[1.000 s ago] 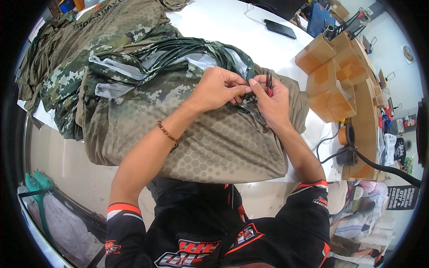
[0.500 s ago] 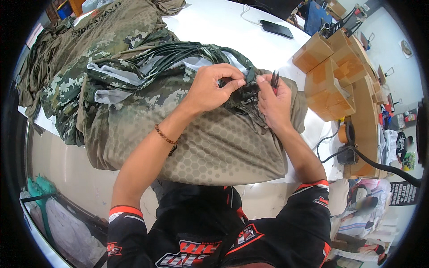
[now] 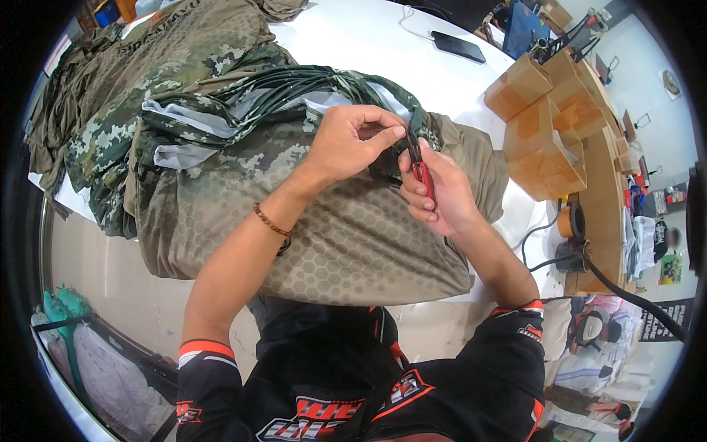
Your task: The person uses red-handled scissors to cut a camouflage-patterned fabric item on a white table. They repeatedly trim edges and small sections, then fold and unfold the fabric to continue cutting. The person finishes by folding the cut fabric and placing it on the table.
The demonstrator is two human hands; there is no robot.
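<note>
A camouflage garment [image 3: 335, 243] in green and khaki with a honeycomb print lies heaped in front of me on the table. My left hand [image 3: 352, 144] is closed, thumb and forefinger pinching a dark green edge of the fabric at the top of the heap. My right hand [image 3: 447, 190] is wrapped around small red-handled thread snips [image 3: 422, 175]. Their dark blades point away from me and meet the fabric edge right beside the left fingertips. Whether a thread lies between the blades is too small to tell.
More camouflage garments [image 3: 147, 81] are piled at the left of the white table [image 3: 353, 37]. A black phone [image 3: 458, 46] with a white cable lies at the back. Open cardboard boxes [image 3: 541, 136] line the right side, with a tape roll [image 3: 571, 221] and a black cable [image 3: 626, 274] nearer.
My right hand has turned and moved left, bringing the snips from upright in the fist to the fabric edge by the left fingertips. The left hand keeps its pinch nearly in place.
</note>
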